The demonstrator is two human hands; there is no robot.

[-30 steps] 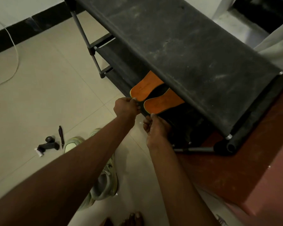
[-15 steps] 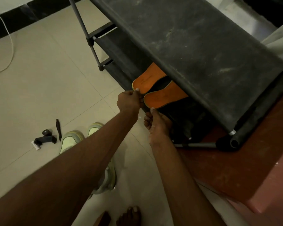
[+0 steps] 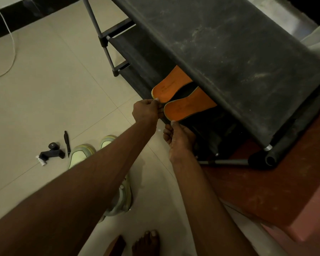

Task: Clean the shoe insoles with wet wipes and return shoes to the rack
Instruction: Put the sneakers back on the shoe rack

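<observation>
I have my left hand pinching the heel of one flat orange foam insole, my right hand pinching the other orange insole; both lie on a lower shelf of the dusty black fabric shoe rack. I'd draw them out level, together, clear of the rack's top shelf, toward the pale green sneakers in front of the rack.

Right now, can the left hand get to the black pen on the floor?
Probably yes. The left hand is pinching an orange insole, but the pen lies on open floor with nothing between.
</observation>
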